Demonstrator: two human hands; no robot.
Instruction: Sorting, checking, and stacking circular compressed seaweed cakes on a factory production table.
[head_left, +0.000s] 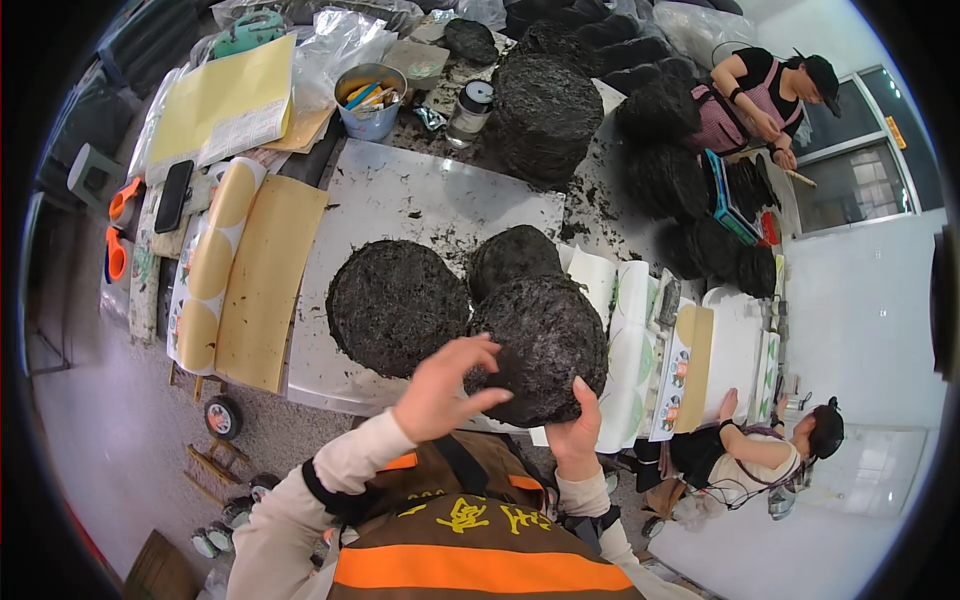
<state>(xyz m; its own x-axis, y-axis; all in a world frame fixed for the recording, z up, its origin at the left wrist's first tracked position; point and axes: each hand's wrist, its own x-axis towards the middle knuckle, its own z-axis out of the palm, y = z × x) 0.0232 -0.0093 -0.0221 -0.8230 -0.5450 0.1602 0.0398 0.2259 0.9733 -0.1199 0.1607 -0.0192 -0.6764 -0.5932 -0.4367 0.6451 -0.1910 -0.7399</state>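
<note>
My right hand [576, 432] grips the lower right edge of a round, black cake of what looks like dried seaweed [545, 345], thumb on top and fingers hidden underneath. The cake is raised toward me and overlaps its neighbours. Over its left edge hovers my left hand [447, 390], fingers and thumb apart, with nothing between them; whether a fingertip touches the cake I cannot tell. A second round seaweed cake [395, 305] lies flat on the pale board [350, 190] to the left. Behind the held one sits a smaller dark cake [512, 258], partly covered.
A tall stack of seaweed cakes [548, 115] stands at the back beside a clear jar [469, 113] and a metal tub of tools [370, 120]. At left are printed sheets [205, 265], a phone [173, 197] and orange-handled scissors [122, 203]. Two co-workers [765, 100] are at the right.
</note>
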